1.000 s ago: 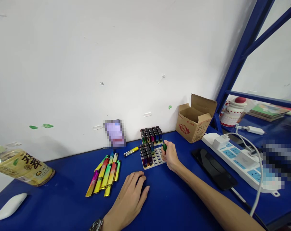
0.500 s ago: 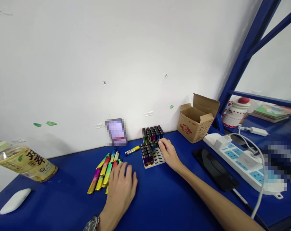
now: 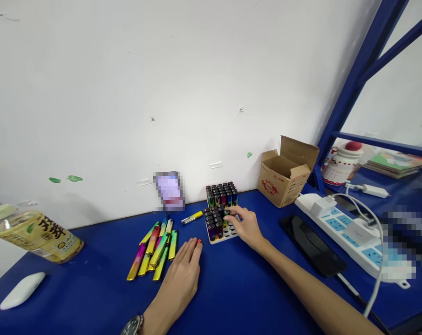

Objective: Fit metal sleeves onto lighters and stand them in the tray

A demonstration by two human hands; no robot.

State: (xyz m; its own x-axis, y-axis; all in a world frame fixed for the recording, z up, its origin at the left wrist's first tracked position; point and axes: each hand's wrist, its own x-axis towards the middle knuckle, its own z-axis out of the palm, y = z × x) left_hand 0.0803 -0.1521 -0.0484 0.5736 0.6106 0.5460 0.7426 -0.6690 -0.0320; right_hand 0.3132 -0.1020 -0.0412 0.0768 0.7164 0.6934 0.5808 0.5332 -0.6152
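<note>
My right hand [image 3: 246,226] pinches a yellow-green lighter [image 3: 225,223] upright at the white holed tray [image 3: 228,236]. Beside it in the tray, several lighters with dark tops [image 3: 215,228] stand in rows. Behind these is a second block of upright lighters [image 3: 221,197]. My left hand [image 3: 183,267] lies low over the table, its fingers closed over a lighter whose red end [image 3: 199,241] peeks out at the fingertips; the rest is hidden. Left of that hand is a loose pile of shiny coloured lighters [image 3: 157,251]. A single yellow lighter [image 3: 192,217] lies apart, nearer the wall.
A phone [image 3: 169,190] leans on the wall. An open cardboard box [image 3: 284,174] stands at the back right, near a black phone [image 3: 312,245] and a white power strip [image 3: 350,239]. On the left are a drink bottle [image 3: 39,235] and a white mouse [image 3: 22,291].
My left hand has drawn right, away from the pile, with a red-ended lighter under its fingers. My right hand has shifted slightly left and lower, the yellow-green lighter now showing at the tray.
</note>
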